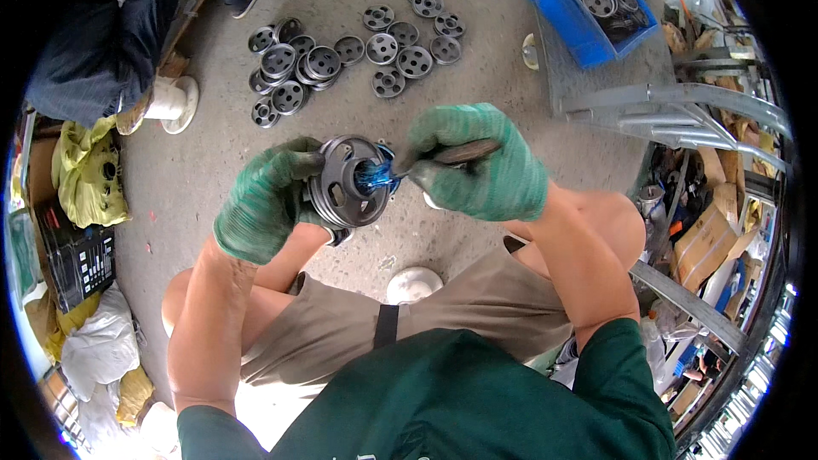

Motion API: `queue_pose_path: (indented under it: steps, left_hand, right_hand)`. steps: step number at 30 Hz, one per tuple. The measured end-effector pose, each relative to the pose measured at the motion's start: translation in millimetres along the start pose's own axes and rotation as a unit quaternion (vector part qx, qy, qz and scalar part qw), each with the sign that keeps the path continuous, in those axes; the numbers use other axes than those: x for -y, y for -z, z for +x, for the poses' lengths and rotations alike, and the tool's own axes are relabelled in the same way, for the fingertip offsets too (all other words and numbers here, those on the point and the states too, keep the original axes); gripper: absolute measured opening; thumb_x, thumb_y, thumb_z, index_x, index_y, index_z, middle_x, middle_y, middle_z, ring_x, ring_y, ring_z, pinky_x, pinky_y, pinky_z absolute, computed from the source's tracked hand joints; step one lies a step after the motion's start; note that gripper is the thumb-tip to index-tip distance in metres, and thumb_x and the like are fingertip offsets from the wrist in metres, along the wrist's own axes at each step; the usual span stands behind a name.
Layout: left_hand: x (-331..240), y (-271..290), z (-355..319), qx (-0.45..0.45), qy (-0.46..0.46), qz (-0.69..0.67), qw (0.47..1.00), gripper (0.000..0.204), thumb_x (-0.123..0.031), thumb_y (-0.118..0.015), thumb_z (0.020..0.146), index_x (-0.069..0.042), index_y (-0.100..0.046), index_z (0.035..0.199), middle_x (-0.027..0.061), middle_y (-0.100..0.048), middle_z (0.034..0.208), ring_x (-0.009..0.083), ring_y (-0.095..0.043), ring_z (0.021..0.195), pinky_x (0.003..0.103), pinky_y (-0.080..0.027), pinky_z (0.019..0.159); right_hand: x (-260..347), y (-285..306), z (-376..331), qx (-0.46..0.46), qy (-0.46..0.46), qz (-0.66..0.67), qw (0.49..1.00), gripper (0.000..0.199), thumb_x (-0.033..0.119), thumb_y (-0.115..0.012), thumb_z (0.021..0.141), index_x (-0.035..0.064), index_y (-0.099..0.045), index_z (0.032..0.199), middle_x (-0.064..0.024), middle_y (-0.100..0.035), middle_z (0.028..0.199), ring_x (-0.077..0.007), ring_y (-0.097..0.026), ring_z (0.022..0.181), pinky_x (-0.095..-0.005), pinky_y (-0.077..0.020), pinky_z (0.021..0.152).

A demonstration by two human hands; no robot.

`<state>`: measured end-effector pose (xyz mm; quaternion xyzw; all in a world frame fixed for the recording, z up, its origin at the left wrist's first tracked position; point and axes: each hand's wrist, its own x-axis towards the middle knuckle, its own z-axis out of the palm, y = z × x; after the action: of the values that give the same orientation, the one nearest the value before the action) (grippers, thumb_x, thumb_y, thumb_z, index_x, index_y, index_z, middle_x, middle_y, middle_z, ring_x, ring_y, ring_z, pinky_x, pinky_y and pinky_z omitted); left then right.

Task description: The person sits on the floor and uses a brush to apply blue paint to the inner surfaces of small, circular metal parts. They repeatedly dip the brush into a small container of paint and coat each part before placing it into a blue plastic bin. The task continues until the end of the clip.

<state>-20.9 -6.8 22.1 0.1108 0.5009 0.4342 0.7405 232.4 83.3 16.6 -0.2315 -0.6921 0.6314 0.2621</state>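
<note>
My left hand (266, 196), in a green glove with dark fingers, is closed on the rim of a grey metal pulley wheel (342, 198). The wheel is tilted, its holed face turned toward the right. In my right hand (486, 162), also gloved in green, is a thin tool with a brown, wooden-looking handle (465, 152). Its tip reaches the wheel's central bore, where glossy blue grease-like stuff (372, 175) shows. More blue lies along the wheel's right edge. The exact kind of tool tip cannot be made out.
Several similar wheels (323, 62) lie loose on the concrete floor ahead. A blue crate (588, 47) of wheels stands at the far right, near a metal frame (673, 111). Another person's leg (111, 51) is at the far left. Bags (89, 172) and cartons line the left side.
</note>
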Motion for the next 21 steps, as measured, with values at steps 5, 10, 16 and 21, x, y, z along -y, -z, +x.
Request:
queue_pose_path:
  steps: [5, 10, 16, 21]
  left_hand:
    - [4.2, 1.6, 1.9, 0.029, -0.023, 0.165, 0.986, 0.028, -0.012, -0.059, 0.091, 0.003, -0.063, 0.115, 0.0084, -0.067, 0.101, 0.0150, -0.064, 0.092, 0.030, -0.052, 0.083]
    - [6.1, -5.0, -2.3, 0.036, -0.078, 0.244, 0.966, 0.033, -0.017, -0.061, 0.089, 0.002, -0.061, 0.115, 0.0077, -0.066, 0.103, 0.0143, -0.061, 0.096, 0.030, -0.049, 0.086]
    - [10.2, 5.9, 9.7, 0.093, -0.074, 0.093, 0.989, 0.037, -0.016, -0.062, 0.085, 0.002, -0.058, 0.117, 0.0081, -0.065, 0.105, 0.0159, -0.061, 0.099, 0.031, -0.050, 0.090]
    - [15.6, 6.9, 25.1, 0.052, -0.056, -0.011, 0.997, 0.032, -0.013, -0.061, 0.084, 0.001, -0.058, 0.113, 0.0093, -0.065, 0.103, 0.0186, -0.063, 0.098, 0.033, -0.053, 0.090]
  right_hand:
    - [-6.5, -11.8, 1.9, -0.032, 0.129, -0.189, 0.973, 0.012, 0.006, -0.074, 0.078, 0.0029, -0.071, 0.089, -0.0116, -0.066, 0.076, -0.0157, -0.063, 0.066, -0.0291, -0.0531, 0.064]
    - [3.4, -7.9, 2.8, -0.062, -0.229, 0.025, 0.971, 0.014, 0.015, -0.069, 0.087, 0.0011, -0.070, 0.087, -0.0123, -0.068, 0.069, -0.0189, -0.063, 0.053, -0.0324, -0.0501, 0.049]
    - [-14.1, -3.4, -13.1, -0.114, -0.316, 0.417, 0.844, 0.023, 0.023, -0.061, 0.089, 0.0014, -0.067, 0.092, -0.0089, -0.061, 0.062, -0.0180, -0.054, 0.046, -0.0304, -0.0399, 0.039]
    - [-6.0, 33.8, -29.6, -0.198, -0.244, 0.456, 0.833, 0.020, 0.022, -0.060, 0.090, 0.0030, -0.067, 0.092, -0.0055, -0.061, 0.066, -0.0150, -0.056, 0.052, -0.0312, -0.0431, 0.046]
